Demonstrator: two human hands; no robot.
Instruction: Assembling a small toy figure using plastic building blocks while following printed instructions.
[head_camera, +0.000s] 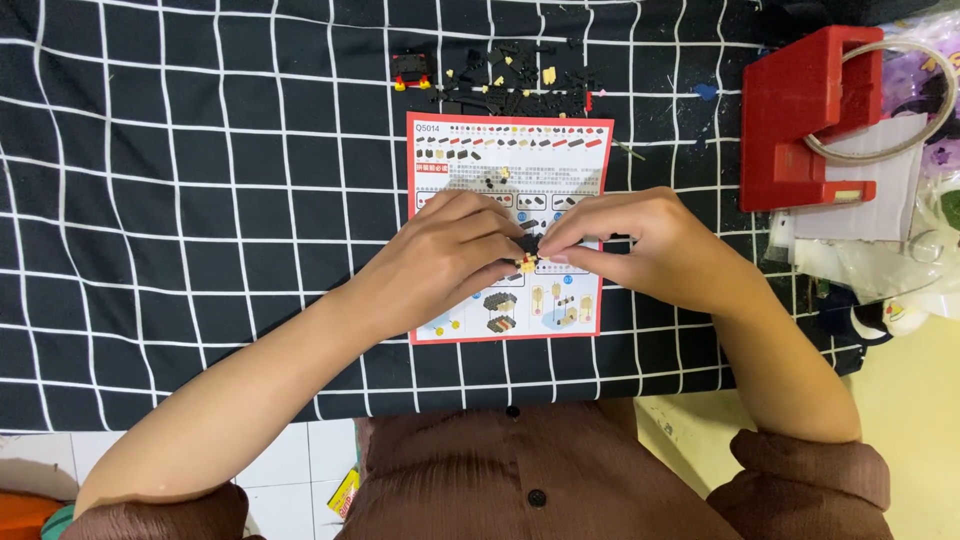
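My left hand (445, 255) and my right hand (640, 245) meet over a red-bordered instruction sheet (560, 150) lying on the black cloth. Between their fingertips they pinch a small black and yellow brick assembly (527, 252), mostly hidden by the fingers. Both hands grip it from opposite sides, just above the sheet's lower half.
A black cloth with a white grid (200, 200) covers the surface. Several loose black and yellow bricks (515, 75) lie beyond the sheet, with a small black and red built piece (411, 70) to their left. A red box-like object (805, 115), papers and plastic bags (880, 250) sit at right.
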